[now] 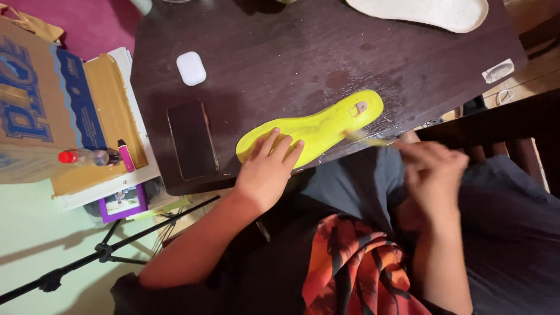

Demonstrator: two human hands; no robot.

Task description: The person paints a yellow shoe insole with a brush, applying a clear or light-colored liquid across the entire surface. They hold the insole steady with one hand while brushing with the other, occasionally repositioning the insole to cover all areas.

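dark table (280, 52) | left hand (269, 169) flat, fingers spread, pressing yellow insole (318, 129) | right hand (434, 175) pinching small brush (364, 137) | better keep insole pressed steady, strokes light

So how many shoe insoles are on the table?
2: a bright yellow foam insole under the left hand, and a white insole at the table's far edge, partly cut off.

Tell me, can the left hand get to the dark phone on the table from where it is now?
Probably yes. The left hand presses flat on the yellow insole, and the phone lies just beside it on the table, with nothing between.
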